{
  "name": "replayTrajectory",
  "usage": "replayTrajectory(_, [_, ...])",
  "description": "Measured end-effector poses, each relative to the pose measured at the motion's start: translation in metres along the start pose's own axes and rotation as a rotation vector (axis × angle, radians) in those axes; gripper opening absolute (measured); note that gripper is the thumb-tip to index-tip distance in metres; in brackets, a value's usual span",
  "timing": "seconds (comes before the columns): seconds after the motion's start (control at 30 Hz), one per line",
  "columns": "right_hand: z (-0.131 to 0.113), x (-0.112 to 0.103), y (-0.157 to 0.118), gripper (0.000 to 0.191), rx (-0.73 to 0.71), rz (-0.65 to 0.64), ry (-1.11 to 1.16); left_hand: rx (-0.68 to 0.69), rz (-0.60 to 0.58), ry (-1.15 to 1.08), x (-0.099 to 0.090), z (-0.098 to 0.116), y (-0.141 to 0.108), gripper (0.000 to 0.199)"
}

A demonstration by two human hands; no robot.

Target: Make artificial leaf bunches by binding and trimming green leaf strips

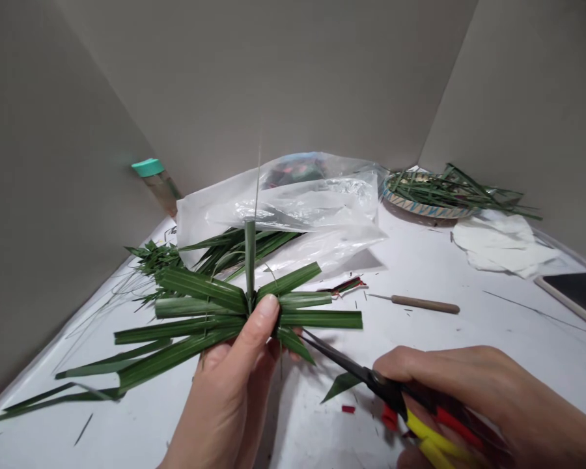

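Note:
My left hand (pixel 239 365) pinches the middle of a fan of green leaf strips (pixel 185 348), its thumb pressed on top. Some strips on both sides have straight cut ends, while longer ones trail to the lower left. One folded strip (pixel 250 260) stands upright at the centre. My right hand (pixel 469 384) is closed round scissors (pixel 381 384) with black blades and yellow and red handles. The blade tips are beside the lower right strips, close to my left fingers. A pointed leaf piece (pixel 342 385) lies under the blades.
Behind are a plastic bag (pixel 283 208), leaves (pixel 159 257) and a bottle (pixel 159 182). At the right sit a basket (pixel 427 208) of strips, white sheets (pixel 501 241), a wooden-handled tool (pixel 424 303) and a dark-screened device (pixel 579 293). A red scrap (pixel 348 409) lies near the scissors.

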State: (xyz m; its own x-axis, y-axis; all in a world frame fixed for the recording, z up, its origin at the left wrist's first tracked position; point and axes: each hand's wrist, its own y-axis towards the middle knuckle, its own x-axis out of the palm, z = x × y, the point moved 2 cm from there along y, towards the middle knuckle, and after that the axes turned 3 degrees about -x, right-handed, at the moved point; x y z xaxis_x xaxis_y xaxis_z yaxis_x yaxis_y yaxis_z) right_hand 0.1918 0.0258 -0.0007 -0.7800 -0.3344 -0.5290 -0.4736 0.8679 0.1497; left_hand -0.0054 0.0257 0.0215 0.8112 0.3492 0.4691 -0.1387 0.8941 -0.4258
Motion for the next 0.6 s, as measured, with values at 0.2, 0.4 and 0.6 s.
replayTrajectory(0.2, [-0.0010, -0.0007, 0.0006, 0.009, 0.021, -0.018, 0.005, -0.036, -0.021, 0.001, 0.0013, -0.0015, -0.0005, 0.040])
replayTrajectory(0.4, [-0.0029, -0.0018, 0.0014, 0.010, 0.038, -0.016, 0.009, -0.040, -0.055, 0.021, 0.0004, -0.0031, -0.0027, 0.035])
replayTrajectory(0.6, [0.0030, -0.0040, 0.0037, 0.013, -0.031, -0.043, 0.043, -0.041, -0.025, 0.094, 0.0002, -0.0041, -0.0018, 0.030])
